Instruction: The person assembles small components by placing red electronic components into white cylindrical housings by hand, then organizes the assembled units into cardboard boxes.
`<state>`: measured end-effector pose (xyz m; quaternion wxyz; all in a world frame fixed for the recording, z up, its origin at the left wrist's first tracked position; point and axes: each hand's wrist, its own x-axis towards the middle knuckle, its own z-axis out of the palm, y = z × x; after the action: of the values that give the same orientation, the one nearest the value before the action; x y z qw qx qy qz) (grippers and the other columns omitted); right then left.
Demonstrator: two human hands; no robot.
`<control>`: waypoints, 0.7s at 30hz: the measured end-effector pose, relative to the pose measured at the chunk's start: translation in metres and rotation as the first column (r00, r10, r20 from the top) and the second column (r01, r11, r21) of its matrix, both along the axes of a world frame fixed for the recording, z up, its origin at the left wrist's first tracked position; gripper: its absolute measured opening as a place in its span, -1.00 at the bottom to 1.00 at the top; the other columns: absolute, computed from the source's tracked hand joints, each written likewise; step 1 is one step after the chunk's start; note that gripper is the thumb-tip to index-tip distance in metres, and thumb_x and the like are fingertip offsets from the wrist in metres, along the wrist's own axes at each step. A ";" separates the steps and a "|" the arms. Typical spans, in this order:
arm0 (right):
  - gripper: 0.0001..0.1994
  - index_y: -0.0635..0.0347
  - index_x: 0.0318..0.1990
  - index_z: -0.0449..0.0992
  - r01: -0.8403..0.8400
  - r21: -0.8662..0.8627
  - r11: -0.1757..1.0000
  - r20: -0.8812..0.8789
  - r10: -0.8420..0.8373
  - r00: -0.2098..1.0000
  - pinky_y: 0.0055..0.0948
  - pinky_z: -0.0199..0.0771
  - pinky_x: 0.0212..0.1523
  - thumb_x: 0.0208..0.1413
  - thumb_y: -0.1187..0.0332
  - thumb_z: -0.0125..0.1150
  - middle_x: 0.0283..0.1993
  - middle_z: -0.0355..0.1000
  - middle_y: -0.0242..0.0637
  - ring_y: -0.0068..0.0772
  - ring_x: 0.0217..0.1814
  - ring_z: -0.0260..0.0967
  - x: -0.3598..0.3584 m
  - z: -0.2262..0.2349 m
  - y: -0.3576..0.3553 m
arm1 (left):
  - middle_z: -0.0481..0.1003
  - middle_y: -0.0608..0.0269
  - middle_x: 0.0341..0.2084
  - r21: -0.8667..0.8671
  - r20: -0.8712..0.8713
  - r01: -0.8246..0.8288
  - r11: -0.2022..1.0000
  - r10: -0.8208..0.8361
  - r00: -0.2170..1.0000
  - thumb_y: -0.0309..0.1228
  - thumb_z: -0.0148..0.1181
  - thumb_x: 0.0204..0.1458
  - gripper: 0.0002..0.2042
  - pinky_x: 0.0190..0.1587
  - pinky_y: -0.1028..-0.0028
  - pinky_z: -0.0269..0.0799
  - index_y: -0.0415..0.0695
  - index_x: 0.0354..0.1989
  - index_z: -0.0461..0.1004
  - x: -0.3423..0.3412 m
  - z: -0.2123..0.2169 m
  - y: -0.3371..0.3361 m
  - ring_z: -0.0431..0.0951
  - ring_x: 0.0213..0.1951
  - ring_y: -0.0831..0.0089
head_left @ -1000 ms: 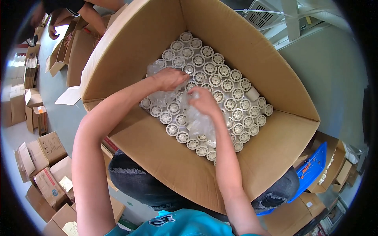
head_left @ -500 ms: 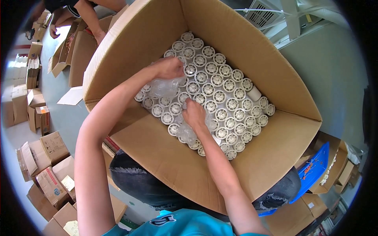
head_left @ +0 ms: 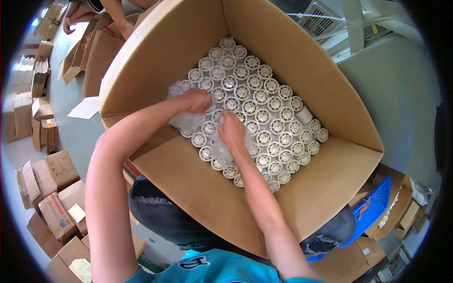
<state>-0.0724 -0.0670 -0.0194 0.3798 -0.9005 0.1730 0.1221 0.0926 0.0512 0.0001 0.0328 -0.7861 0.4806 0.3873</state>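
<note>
Two hands (head_left: 195,99) (head_left: 231,131), fingers (head_left: 225,116) curled on bunched clear plastic (head_left: 188,121)

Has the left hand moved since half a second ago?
Yes: the left hand has moved down the picture and slightly left, away from the far corner of the carton.

A blue tray (head_left: 377,211) at right holds orange pieces (head_left: 364,208) – too small to identify – while cardboard boxes (head_left: 62,170) crowd the left.

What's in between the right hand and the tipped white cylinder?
Mostly white round parts, from the right hand to the cylinder; the head view shows it.
</note>
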 end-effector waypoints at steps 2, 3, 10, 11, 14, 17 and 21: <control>-0.66 0.25 -0.09 0.42 0.029 0.025 0.999 0.109 -0.031 0.994 -0.03 0.44 -0.18 -0.12 0.54 0.06 -0.12 0.43 0.05 0.10 -0.17 0.45 -0.005 0.001 0.001 | 0.54 0.11 -0.45 -0.002 -0.005 0.003 1.000 -0.003 1.000 -0.35 0.24 -0.22 -0.86 -0.30 0.14 0.42 -0.04 -0.42 0.56 0.000 -0.004 0.001 0.53 -0.29 0.06; -0.66 0.25 -0.09 0.42 0.029 0.025 0.999 0.114 -0.031 0.993 -0.03 0.44 -0.18 -0.12 0.54 0.06 -0.12 0.43 0.05 0.10 -0.17 0.45 -0.004 0.002 0.002 | 0.53 0.09 -0.45 -0.018 -0.013 0.000 1.000 0.000 1.000 -0.37 0.21 -0.23 -0.86 -0.30 0.13 0.42 -0.06 -0.44 0.55 -0.002 -0.007 0.002 0.53 -0.29 0.07; -0.83 0.31 -0.29 0.51 0.013 0.190 0.982 0.020 -0.017 1.000 -0.09 0.36 -0.06 -0.08 0.50 0.11 -0.16 0.41 0.06 0.10 -0.07 0.38 0.001 -0.007 -0.015 | 0.48 -0.04 -0.41 -0.179 0.205 0.342 0.922 -0.305 0.930 -0.43 0.11 -0.16 -0.83 -0.30 0.12 0.43 -0.24 -0.39 0.42 -0.021 0.009 0.003 0.53 -0.34 0.01; -0.86 0.30 -0.32 0.51 0.004 0.321 0.947 0.063 -0.026 0.998 -0.11 0.34 -0.05 -0.07 0.48 0.13 -0.18 0.40 0.06 0.10 -0.06 0.36 0.004 -0.006 -0.018 | 0.48 -0.04 -0.41 -0.179 0.206 0.335 0.925 -0.297 0.932 -0.43 0.11 -0.16 -0.83 -0.30 0.12 0.43 -0.24 -0.39 0.42 -0.020 0.016 0.004 0.53 -0.34 0.01; -0.89 0.29 -0.36 0.51 0.083 0.406 0.910 0.147 -0.155 0.977 -0.14 0.31 -0.07 -0.06 0.46 0.16 -0.22 0.38 0.07 0.12 -0.12 0.33 0.006 0.002 -0.023 | 0.44 -0.03 -0.33 -0.186 0.141 0.246 0.951 -0.222 0.965 -0.44 0.07 -0.13 -0.84 -0.28 0.12 0.46 -0.24 -0.37 0.38 -0.017 0.038 0.000 0.53 -0.35 -0.01; -0.89 0.28 -0.36 0.51 0.111 0.320 0.941 0.234 -0.192 0.953 -0.14 0.32 -0.10 -0.05 0.48 0.13 -0.26 0.40 0.04 0.09 -0.16 0.35 0.006 0.005 -0.026 | 0.42 0.02 -0.27 -0.127 0.087 0.127 0.984 -0.117 0.989 -0.46 0.06 -0.13 -0.85 -0.25 0.14 0.49 -0.25 -0.39 0.41 -0.016 0.048 -0.012 0.54 -0.34 0.01; -0.87 0.25 -0.33 0.52 0.042 0.100 0.994 -0.047 -0.038 0.998 -0.08 0.39 -0.15 -0.05 0.47 0.10 -0.23 0.46 0.01 0.08 -0.14 0.42 0.012 0.022 -0.007 | 0.46 0.04 -0.33 -0.165 0.198 0.321 0.933 -0.288 0.937 -0.47 0.08 -0.17 -0.86 -0.24 0.15 0.50 -0.25 -0.42 0.45 -0.020 0.015 0.004 0.55 -0.31 0.04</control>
<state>-0.0605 -0.0741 0.0025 0.4233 -0.8735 0.1932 0.1431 0.0727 0.0550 0.0151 0.0566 -0.7315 0.6278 0.2600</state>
